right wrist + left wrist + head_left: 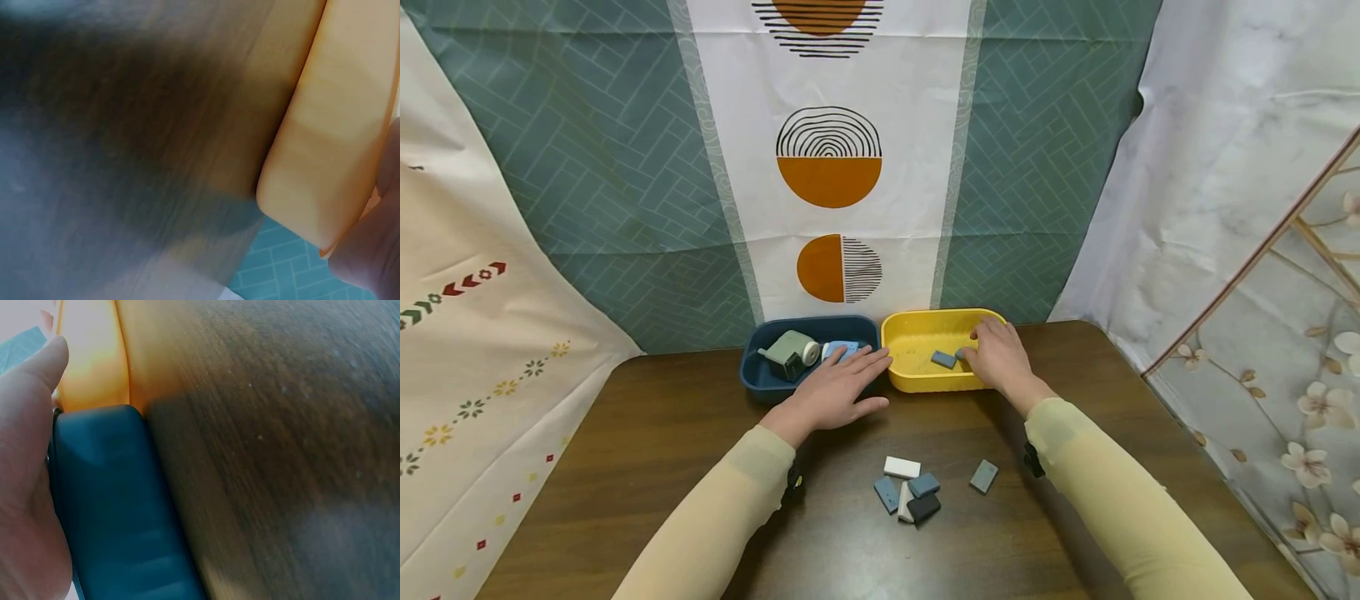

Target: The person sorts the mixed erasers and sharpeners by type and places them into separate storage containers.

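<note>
Two blocks (943, 360) are in the yellow tub (934, 384), six outside. Left hand (837, 392): spread. Right hand (1002, 356) grip: we cannot tell.

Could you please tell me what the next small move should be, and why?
I'd probably have the right hand lift the small block at its fingertips out of the yellow tub: the hand is right there, and similar blue blocks lie on the table. The left hand looks free, fingers outstretched. Whether the small block is pinched, I can't tell.
</note>
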The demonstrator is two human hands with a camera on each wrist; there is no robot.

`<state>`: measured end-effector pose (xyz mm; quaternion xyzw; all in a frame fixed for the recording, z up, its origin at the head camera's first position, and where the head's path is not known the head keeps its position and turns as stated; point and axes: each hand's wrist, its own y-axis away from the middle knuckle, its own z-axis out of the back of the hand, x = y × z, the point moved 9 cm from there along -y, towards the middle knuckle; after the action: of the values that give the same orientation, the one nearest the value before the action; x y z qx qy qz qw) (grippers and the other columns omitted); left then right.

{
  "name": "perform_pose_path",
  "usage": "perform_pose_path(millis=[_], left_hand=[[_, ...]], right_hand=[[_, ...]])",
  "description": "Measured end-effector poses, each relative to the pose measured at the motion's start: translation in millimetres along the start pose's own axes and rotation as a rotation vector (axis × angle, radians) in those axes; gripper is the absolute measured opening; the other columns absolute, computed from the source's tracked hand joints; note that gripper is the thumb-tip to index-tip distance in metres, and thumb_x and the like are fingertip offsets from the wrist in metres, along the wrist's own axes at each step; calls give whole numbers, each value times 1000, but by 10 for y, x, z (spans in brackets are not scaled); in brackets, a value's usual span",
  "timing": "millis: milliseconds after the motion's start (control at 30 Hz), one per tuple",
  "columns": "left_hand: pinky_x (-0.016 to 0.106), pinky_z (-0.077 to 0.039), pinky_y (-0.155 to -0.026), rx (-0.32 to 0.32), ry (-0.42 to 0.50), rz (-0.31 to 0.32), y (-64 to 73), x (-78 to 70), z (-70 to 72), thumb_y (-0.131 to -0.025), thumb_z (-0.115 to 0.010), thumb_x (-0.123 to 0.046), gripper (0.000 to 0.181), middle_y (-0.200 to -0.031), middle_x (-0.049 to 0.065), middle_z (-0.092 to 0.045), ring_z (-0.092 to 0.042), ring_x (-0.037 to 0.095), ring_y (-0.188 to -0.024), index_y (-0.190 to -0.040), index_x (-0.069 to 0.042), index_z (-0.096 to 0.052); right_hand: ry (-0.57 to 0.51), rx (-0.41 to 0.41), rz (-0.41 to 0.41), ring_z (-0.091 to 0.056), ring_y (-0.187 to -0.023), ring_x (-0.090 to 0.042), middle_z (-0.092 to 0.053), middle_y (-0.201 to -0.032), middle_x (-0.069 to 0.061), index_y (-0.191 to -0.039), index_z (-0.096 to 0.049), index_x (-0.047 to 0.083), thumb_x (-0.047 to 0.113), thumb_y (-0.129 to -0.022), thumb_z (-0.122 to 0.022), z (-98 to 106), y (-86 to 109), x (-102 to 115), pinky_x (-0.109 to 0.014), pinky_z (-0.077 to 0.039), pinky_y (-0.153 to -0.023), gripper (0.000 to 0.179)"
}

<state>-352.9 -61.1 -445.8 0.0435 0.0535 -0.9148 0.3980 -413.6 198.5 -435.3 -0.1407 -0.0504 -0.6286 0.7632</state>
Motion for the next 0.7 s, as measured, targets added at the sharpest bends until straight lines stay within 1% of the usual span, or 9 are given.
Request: perform_pose_path(millis=[133, 267, 433, 700], left_hand=[[54, -7, -136, -3, -3, -2, -7, -3, -3, -113, -52, -63, 80, -183, -5, -22, -19, 23, -169, -177, -21, -30], [54, -7, -136, -3, -3, 1, -10, -4, -7, -113, -52, -63, 79, -183, -6, -22, -19, 22, -169, -177, -21, -31], [54, -7, -136, 1, -3, 7, -14, -12, -1, -113, -52, -63, 79, -183, -6, -23, -19, 22, -169, -177, -21, -31], [53, -6, -136, 6, 5, 18, -13, -5, -1, -113, -54, -62, 79, -183, -6, -23, -19, 23, -169, -177, -21, -30]], right_hand=[[-11, -24, 19, -32, -161, -43, -40, -170, -30, -149, -56, -10, 28, -114, -61, 33, 26, 7, -60, -15, -134, 52], [-38, -39, 47, -31, -162, -44, -39, -170, -30, -154, -52, -10, 30, -115, -59, 75, 65, 26, -60, -15, -134, 56], [-59, -67, 77, -29, -162, -45, -38, -171, -29, -156, -51, -10, 33, -116, -59, 129, 110, 34, -61, -15, -134, 59], [-19, -95, 149, -31, -161, -45, -40, -170, -28, -157, -53, -7, 38, -114, -63, 208, 247, 106, -64, -17, -133, 63]])
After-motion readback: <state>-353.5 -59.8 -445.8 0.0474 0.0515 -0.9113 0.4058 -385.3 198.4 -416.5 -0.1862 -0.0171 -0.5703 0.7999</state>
